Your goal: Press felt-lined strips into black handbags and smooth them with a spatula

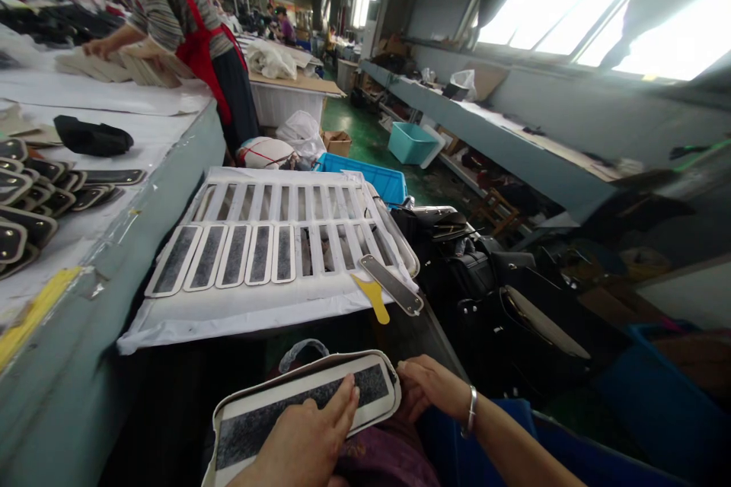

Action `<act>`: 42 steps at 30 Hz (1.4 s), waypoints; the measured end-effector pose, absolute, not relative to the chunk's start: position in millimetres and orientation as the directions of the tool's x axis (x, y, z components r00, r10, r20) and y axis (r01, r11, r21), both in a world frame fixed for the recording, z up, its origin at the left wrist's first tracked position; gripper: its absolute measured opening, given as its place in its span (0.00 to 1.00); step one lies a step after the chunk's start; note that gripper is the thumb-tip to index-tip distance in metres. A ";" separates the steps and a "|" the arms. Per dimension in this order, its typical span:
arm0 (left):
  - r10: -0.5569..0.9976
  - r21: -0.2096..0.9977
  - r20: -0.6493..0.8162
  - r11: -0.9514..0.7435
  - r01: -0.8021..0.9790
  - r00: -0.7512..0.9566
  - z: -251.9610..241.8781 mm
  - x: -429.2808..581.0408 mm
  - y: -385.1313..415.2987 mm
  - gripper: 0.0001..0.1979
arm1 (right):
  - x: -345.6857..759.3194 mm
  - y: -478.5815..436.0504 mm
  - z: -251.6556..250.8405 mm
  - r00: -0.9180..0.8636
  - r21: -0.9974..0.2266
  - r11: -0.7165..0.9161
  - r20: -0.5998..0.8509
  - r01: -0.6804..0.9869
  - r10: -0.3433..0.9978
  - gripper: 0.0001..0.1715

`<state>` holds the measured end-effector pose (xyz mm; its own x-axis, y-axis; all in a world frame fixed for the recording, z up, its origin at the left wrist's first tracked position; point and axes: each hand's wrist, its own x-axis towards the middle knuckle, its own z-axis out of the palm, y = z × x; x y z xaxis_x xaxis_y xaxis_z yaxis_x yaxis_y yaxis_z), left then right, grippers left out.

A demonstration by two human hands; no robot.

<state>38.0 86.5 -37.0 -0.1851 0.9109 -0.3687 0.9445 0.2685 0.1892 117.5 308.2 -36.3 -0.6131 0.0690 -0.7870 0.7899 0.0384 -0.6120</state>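
Observation:
On my lap lies a pale bag [365, 420], its long flat face up, with a dark grey fuzzy strip [245, 437] set inside a white border. A loop wrapped in clear film [302, 352] sticks up behind it. My left hand [305, 430] rests on this face with fingers stretched along the strip. At the bag's right end, my right hand [428, 388] has bent fingers closed on the edge; the fingertips are partly hidden. Beyond the bag, a slotted white rack [188, 316] carries several grey-centred strips [231, 255], a yellow scraper [374, 297] and a dark studded strip [391, 285].
To the left, a workbench [171, 167] holds piled dark studded pieces [34, 194] and a black object [91, 137]. A person in a red apron [209, 53] stands beside it. Black bags [514, 319] crowd the right; a blue crate [365, 171] stands behind the rack.

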 end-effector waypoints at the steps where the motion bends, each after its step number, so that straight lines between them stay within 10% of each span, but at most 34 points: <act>1: 0.911 0.188 -0.368 0.268 0.945 -0.185 -36.5 38.2 86.4 0.51 | 118.2 309.0 -38.0 -0.619 -0.619 0.018 -0.783 0.785 0.066 0.19; 11: 0.900 0.203 -0.398 0.276 0.940 -0.179 -33.1 37.1 88.9 0.51 | 115.1 322.0 -50.7 -0.709 -0.710 0.110 -0.703 0.695 -0.056 0.31; 31: 0.868 0.237 -0.462 0.319 0.918 -0.183 -37.4 31.9 95.0 0.49 | 78.9 324.9 -40.3 -0.583 -0.537 0.481 -0.810 0.693 -0.064 0.16; 37: 0.911 0.717 -0.354 0.410 0.564 -0.212 -0.9 14.2 76.7 0.50 | 76.8 327.9 -33.1 -0.490 -0.498 0.407 -0.861 0.766 -0.133 0.22; 42: 0.620 0.977 -0.204 0.183 -0.113 -0.758 2.3 -0.5 -0.4 0.24 | 84.2 320.8 -23.8 -0.522 -0.545 0.392 -0.835 0.741 -0.174 0.27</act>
<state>-0.5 -0.4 2.3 -0.7579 0.6198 -0.2035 -0.1126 0.1830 0.9766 84.2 320.8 -23.8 -0.5219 -0.1738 -0.8351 0.7415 0.3916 -0.5449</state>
